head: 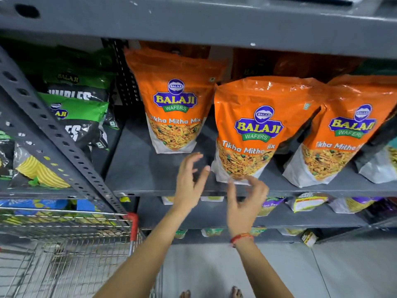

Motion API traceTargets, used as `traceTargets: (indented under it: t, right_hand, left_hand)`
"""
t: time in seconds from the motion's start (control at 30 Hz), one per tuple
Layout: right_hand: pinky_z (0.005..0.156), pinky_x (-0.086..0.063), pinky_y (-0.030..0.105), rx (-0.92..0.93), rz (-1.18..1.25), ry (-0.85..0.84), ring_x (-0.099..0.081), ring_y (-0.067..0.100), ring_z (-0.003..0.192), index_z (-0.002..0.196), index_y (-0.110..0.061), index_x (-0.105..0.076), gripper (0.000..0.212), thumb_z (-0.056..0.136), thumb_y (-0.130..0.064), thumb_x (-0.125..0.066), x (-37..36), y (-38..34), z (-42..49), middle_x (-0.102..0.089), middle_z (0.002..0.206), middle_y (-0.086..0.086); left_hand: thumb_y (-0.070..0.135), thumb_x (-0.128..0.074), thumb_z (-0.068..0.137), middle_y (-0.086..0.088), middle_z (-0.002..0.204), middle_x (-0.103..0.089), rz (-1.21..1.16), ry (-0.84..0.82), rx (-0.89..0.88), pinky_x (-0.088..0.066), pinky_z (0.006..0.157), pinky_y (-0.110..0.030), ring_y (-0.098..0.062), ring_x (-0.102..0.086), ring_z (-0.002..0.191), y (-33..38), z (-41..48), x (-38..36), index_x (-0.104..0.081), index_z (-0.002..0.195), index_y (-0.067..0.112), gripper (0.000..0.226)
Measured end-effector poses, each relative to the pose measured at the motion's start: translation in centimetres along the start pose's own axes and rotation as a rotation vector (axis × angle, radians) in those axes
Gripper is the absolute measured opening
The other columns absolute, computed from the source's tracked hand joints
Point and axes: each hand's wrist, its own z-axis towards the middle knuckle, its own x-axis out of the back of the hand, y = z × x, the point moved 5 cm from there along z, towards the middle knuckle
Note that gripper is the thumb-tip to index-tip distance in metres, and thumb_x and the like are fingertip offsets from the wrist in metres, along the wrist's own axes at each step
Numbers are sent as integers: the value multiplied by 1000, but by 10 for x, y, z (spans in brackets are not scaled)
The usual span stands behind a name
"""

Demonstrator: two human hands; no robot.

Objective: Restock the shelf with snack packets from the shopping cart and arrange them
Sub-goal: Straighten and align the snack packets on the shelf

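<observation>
Both hands [217, 190] raised, fingers spread.

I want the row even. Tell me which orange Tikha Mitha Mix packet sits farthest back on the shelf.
The leftmost orange packet, beside the green packets. It stands deeper than the other two, with bare shelf before it.

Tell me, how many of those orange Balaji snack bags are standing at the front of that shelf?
3. One orange bag stands left and further back, one in the middle by the hands, one on the right. Darker orange packs show dimly behind, so more may be hidden.
</observation>
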Motion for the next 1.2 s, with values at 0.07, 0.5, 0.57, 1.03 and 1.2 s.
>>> traceTargets:
  t: [0.07, 0.5, 0.57, 1.03, 1.2]
  right_hand:
    - [94, -36, 14, -73, 14, 88, -41, 9, 112, 121, -11, -47, 63, 71, -43, -68, 20, 11, 17, -44, 120, 14]
    - [112, -36, 35, -235, 200, -221, -39, 10, 134, 143, -27, -26, 91, 69, -71, -57, -6, 25, 42, -40, 145, -3]
    - [112, -37, 40, -219, 213, -250, -40, 10, 133, 142, -27, -27, 87, 71, -67, -58, -16, 19, 32, -41, 145, -2]
    - [110, -40, 44, -132, 158, -549, -38, 12, 135, 141, -24, -27, 65, 86, -28, -62, -104, -21, -35, -40, 145, 1]
    - [108, -42, 40, -155, 156, -566, -42, 11, 132, 138, -25, -34, 62, 84, -29, -65, -96, -20, -25, -46, 143, -2]
  left_hand:
    - [51, -51, 82, 8, 140, -39, -67, -149, 78, -44, 104, -30, -8, -43, 129, 3, 4, -24, -38, 133, 28, 57]
    - [67, -63, 66, 6, 145, -43, -153, -206, 208, -44, 104, -48, -11, -45, 131, 2, 12, -37, -26, 138, 39, 85]
    - [65, -64, 68, 7, 143, -44, -152, -162, 199, -45, 104, -48, -11, -46, 130, -2, 6, -21, -27, 137, 41, 82]
    - [55, -63, 76, -5, 137, -52, -194, 19, 194, -44, 105, -32, -13, -52, 125, -31, -10, 111, -38, 136, 16, 76]
    - [39, -65, 80, -7, 142, -45, -85, 239, 198, -41, 109, -37, -14, -47, 129, -19, -20, 109, -34, 137, 17, 67]
